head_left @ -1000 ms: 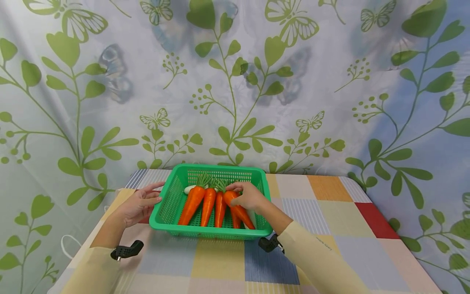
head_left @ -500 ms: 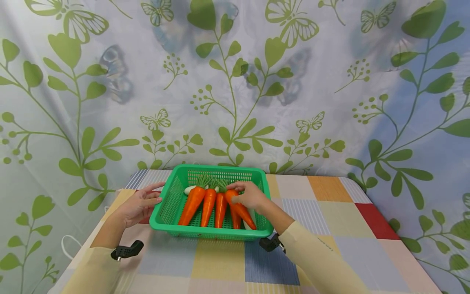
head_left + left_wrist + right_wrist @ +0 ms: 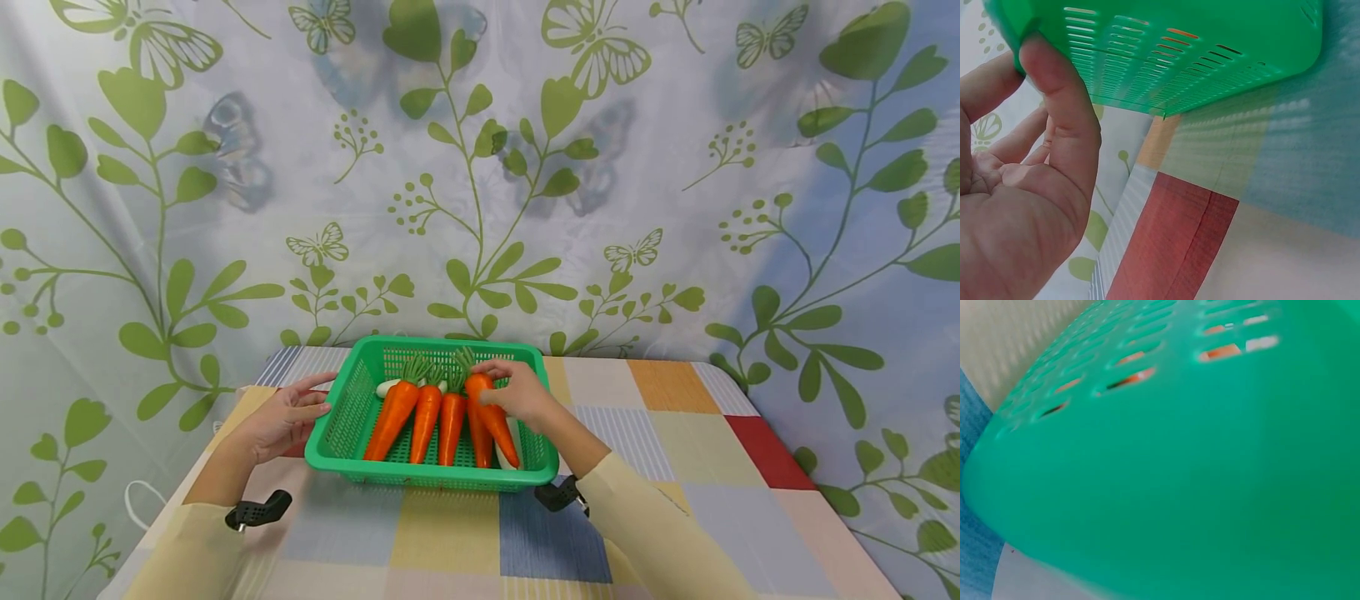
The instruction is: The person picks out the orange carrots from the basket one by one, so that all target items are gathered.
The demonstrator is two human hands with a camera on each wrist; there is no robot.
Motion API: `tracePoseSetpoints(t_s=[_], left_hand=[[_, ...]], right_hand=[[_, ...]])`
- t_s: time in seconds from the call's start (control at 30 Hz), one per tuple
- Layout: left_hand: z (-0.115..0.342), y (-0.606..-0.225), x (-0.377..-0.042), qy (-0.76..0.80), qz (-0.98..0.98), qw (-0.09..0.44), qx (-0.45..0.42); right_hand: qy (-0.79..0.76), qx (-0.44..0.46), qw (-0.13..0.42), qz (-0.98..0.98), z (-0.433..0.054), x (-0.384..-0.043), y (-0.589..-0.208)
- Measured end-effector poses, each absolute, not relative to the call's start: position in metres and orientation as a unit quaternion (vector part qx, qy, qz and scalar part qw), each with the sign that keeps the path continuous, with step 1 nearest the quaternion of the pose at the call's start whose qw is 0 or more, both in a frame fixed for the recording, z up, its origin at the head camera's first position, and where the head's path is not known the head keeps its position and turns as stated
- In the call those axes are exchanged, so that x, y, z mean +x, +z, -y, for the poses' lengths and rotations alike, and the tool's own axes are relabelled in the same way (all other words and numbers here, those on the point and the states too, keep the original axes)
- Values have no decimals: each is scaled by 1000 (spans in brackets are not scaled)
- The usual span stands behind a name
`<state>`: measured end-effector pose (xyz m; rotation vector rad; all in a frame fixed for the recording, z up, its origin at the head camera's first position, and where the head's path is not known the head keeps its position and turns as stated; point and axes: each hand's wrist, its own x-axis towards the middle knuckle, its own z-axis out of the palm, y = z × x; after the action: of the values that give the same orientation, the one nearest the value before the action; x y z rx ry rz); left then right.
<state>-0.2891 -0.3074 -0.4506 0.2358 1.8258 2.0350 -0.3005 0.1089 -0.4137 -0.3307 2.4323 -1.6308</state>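
A green plastic basket (image 3: pixel 427 475) with slotted walls holds several orange carrots (image 3: pixel 393 418) with leafy green tops. My right hand (image 3: pixel 522 393) reaches over its right side and grips the rightmost carrot (image 3: pixel 498 429) near the top. This carrot slants across another one. My left hand (image 3: pixel 1029 175) holds the basket's left rim, thumb (image 3: pixel 1063 94) against it. White vegetables lie partly hidden under the carrots, one (image 3: pixel 386 387) at the left and another (image 3: pixel 512 446) at the right. In the right wrist view the basket wall (image 3: pixel 1160 487) hides my right hand.
The basket stands on a table with a patchwork cloth (image 3: pixel 450 533), near its back edge. A curtain (image 3: pixel 480 167) printed with leaves and butterflies hangs right behind. A white cable (image 3: pixel 138 504) loops at the table's left edge. Black wrist cameras (image 3: pixel 258 510) sit on both wrists.
My right hand has shifted slightly up and to the right, and the gripped carrot has tilted more upright, its green top swinging away from the others. The left hand and basket stay put.
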Motion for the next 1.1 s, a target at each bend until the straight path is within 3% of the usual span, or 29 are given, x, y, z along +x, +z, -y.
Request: tracePoseSetpoints(t_s=[0.37, 1.1], left_hand=[[307, -453, -290, 723, -655, 199, 94], [307, -448, -291, 704, -675, 200, 94]], right_hand=[[-604, -104, 98, -784, -124, -300, -412], [-658, -126, 36, -742, -174, -293, -401]])
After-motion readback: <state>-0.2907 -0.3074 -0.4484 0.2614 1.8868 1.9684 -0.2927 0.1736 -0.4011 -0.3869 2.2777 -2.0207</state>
